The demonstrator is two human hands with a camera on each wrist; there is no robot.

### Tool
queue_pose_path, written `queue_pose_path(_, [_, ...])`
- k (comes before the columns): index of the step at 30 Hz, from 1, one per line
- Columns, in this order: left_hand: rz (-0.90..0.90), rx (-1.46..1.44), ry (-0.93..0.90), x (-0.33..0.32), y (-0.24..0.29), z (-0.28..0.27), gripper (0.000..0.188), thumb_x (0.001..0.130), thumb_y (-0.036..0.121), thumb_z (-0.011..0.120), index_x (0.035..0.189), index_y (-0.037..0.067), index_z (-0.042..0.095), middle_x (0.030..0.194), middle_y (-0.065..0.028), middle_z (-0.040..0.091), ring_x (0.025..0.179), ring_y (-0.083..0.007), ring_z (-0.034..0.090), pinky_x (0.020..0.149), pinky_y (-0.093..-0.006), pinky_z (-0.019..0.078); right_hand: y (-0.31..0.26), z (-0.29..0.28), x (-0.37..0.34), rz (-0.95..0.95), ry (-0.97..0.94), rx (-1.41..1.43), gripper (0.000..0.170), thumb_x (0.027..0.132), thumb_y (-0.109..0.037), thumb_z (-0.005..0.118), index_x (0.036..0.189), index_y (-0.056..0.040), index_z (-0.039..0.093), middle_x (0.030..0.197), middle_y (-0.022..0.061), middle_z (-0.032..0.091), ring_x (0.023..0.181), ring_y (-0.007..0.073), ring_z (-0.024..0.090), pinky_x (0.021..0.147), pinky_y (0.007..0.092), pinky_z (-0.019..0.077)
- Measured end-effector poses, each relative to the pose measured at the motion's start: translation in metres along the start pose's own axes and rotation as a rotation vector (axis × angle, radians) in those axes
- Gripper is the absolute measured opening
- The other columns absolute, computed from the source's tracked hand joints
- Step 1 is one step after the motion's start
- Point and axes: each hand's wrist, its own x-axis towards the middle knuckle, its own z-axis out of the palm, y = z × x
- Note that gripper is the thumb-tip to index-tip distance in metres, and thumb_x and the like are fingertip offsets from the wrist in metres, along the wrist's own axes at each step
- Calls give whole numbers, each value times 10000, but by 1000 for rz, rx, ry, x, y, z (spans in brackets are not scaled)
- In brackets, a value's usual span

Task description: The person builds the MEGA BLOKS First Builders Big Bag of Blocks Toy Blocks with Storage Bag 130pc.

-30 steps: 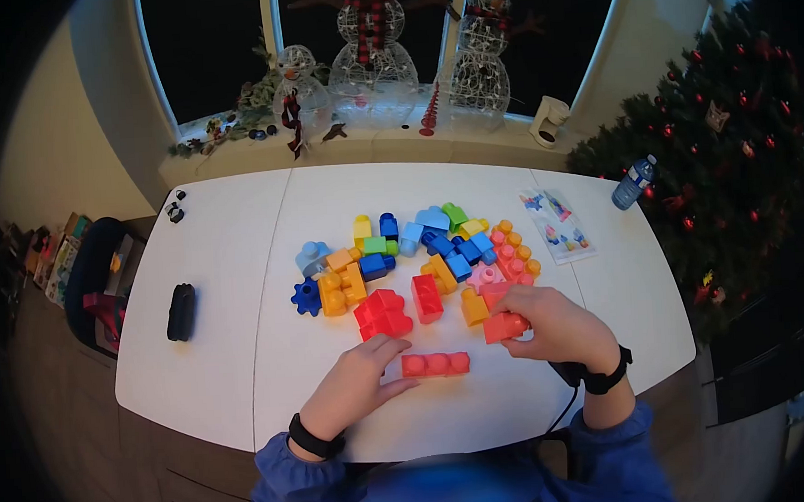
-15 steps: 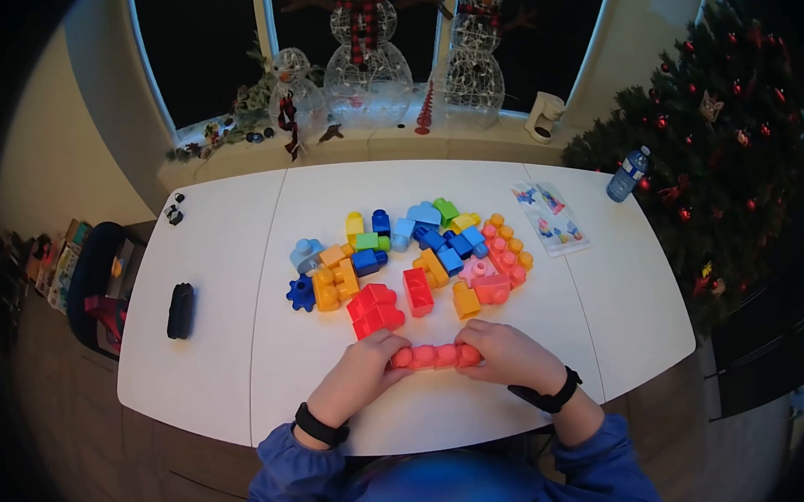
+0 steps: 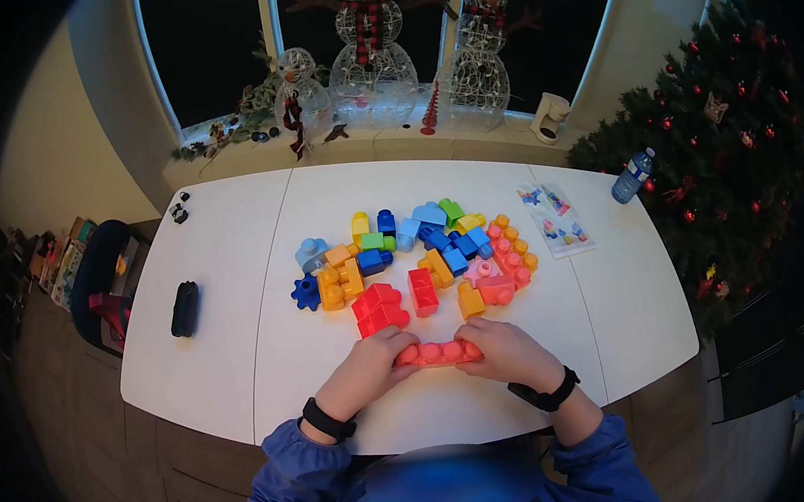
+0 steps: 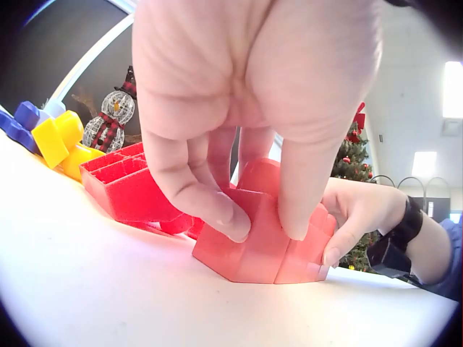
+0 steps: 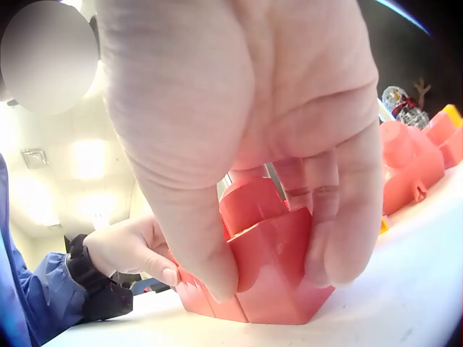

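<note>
In the head view, a row of coral-pink toy building blocks (image 3: 439,354) lies on the white table close to the person. The left hand (image 3: 365,369) grips its left end and the right hand (image 3: 509,348) its right end. Seen from the left wrist, thumb and fingers straddle a block with slanted sides (image 4: 235,249), its base on the tabletop. The right wrist view shows the other end block (image 5: 271,271) pinched between thumb and fingers. A red block cluster (image 3: 380,310) stands just beyond the left hand, and a yellow-orange block (image 3: 470,299) beyond the right.
A red block (image 3: 423,293) stands behind the row. Farther back spreads a pile of blue, green, yellow and pink blocks (image 3: 456,241). A black case (image 3: 184,310) lies at left. A picture sheet (image 3: 558,220) and a water bottle (image 3: 633,177) are at the far right.
The right hand has brought its coral block leftward to the end of the one by the left hand, forming one row. Over the last half second both hands keep their hold, nearly still.
</note>
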Motion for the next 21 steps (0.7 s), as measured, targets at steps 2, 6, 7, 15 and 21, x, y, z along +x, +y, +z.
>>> queue_pose_path(2, [-8,11,16,-1,1,0,400,841,170,838,1188,37,690,1114,-173,695,970,-373,699,858,-407,577,-1,0,0,16,-9,-15,402,828,-270,821,1147,-76,672,1117,124,680,1010,348,683,872,433,566])
queue_pose_path(6, [-63,-12,87,-9,20,-19,415,851,195,852,1193,28,685,1107,-152,698,885,-301,693,788,-360,575,-6,-11,-11,17,88,0,414,846,-284,813,1181,-85,671,1160,109,683,985,332,698,849,423,575])
queue_pose_path(7, [-93,-33,104,-12,25,-26,418,853,200,856,1193,27,685,1105,-145,699,859,-279,689,765,-346,572,-9,-18,-16,33,99,15,416,851,-286,809,1188,-88,666,1162,107,683,993,329,699,846,423,577])
queue_pose_path(15, [-187,11,336,-44,8,-48,320,843,122,855,1119,25,725,1019,-95,726,755,-199,657,657,-303,531,11,-45,-31,144,319,42,342,849,-182,812,1152,-88,684,1080,75,688,816,262,714,725,386,579])
queue_pose_path(21, [-176,9,342,-49,6,-50,312,846,108,847,1121,24,724,1020,-92,727,753,-199,660,654,-303,527,8,-49,-28,143,309,68,314,858,-184,804,1131,-82,686,1062,76,688,817,257,712,726,385,578])
